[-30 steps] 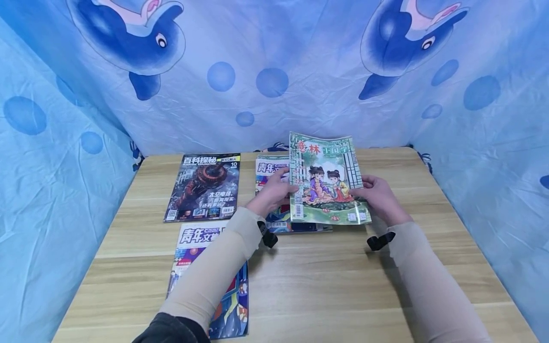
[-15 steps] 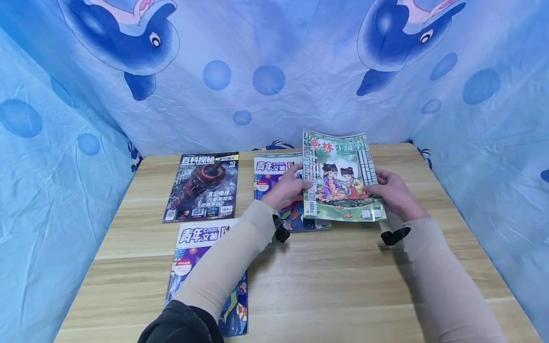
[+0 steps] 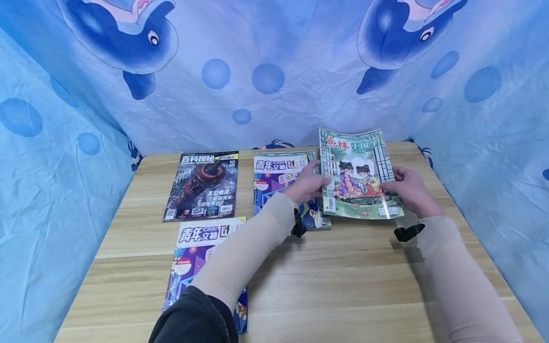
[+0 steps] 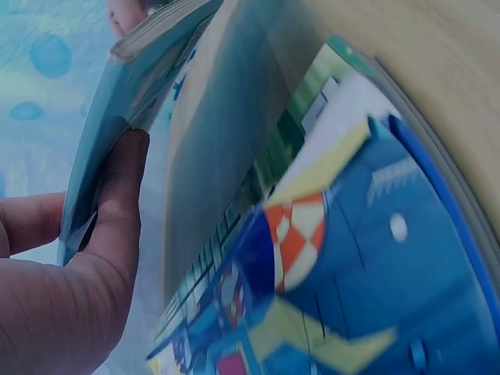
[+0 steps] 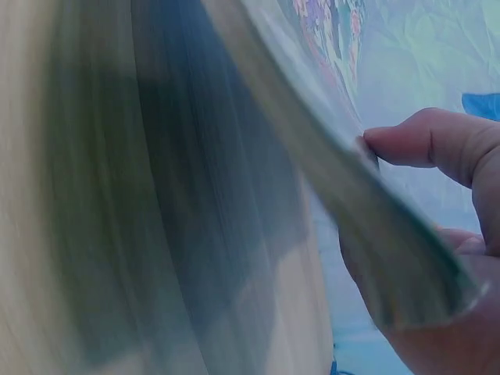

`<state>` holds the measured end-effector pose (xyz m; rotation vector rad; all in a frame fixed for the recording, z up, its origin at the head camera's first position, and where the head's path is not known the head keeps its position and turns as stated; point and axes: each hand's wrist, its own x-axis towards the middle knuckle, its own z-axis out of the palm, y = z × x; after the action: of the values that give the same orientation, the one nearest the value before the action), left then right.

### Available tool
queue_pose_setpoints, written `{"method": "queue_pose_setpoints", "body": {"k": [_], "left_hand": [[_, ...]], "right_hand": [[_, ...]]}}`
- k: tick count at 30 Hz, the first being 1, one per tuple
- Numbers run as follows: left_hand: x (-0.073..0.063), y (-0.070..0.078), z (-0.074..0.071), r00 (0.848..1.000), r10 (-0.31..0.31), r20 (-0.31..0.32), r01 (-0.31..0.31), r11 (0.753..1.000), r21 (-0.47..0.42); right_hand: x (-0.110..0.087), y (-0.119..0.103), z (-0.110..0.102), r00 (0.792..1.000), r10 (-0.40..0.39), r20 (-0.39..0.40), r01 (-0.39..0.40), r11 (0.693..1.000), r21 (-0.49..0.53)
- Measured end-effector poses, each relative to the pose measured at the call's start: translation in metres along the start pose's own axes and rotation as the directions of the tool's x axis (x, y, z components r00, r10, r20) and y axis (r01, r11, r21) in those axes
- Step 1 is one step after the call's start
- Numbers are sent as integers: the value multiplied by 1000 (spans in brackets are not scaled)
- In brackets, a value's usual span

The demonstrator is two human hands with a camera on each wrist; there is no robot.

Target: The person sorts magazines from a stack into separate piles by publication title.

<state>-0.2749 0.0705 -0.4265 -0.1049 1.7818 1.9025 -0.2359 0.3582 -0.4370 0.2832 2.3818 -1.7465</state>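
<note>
Green magazine point(image 3: 358, 176) points lengthwise away, title point(image 3: 353, 143) farthest, fingers point(image 4: 119, 191) of left hand point(image 3: 305, 185) and right hand point(image 3: 412, 190) pinching it.

Green magazine point(image 3: 359, 174) "意林", purple magazines point(image 3: 274, 180) "青年文摘", dark magazine point(image 3: 201, 186) "百科探秘"

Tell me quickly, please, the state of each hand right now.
Left hand: gripping the green Yilin magazine by its left edge.
Right hand: gripping that magazine's right edge.
</note>
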Motion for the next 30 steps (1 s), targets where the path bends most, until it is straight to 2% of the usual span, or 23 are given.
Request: {"method": "queue_pose_setpoints", "body": {"k": [5, 8, 14, 17, 19, 24, 30], "left_hand": [[8, -2, 20, 999, 16, -37, -15, 999, 39], [12, -4, 30, 998, 32, -55, -29, 998, 63], [20, -4, 50, 1000, 29, -11, -29, 999, 32], [25, -6, 59, 999, 21, -24, -20, 999, 37], [28, -7, 66, 998, 20, -54, -16, 998, 61], [34, -9, 76, 995, 11, -96, -2, 995, 100], [43, -16, 82, 995, -12, -96, 25, 990, 139]], "right_hand": [[3, 5, -14, 999, 3, -50, -7, 996, -88], [5, 7, -22, 998, 6, -65, -13, 995, -102], [6, 14, -38, 997, 46, -64, -57, 982, -180], [8, 17, -44, 996, 67, -65, -78, 982, -171], [9, 19, -47, 994, 80, -74, -91, 983, -160], [16, 24, -57, 993, 89, -84, -102, 979, -175], [25, 28, -65, 993, 101, -56, -111, 968, -223]]}}
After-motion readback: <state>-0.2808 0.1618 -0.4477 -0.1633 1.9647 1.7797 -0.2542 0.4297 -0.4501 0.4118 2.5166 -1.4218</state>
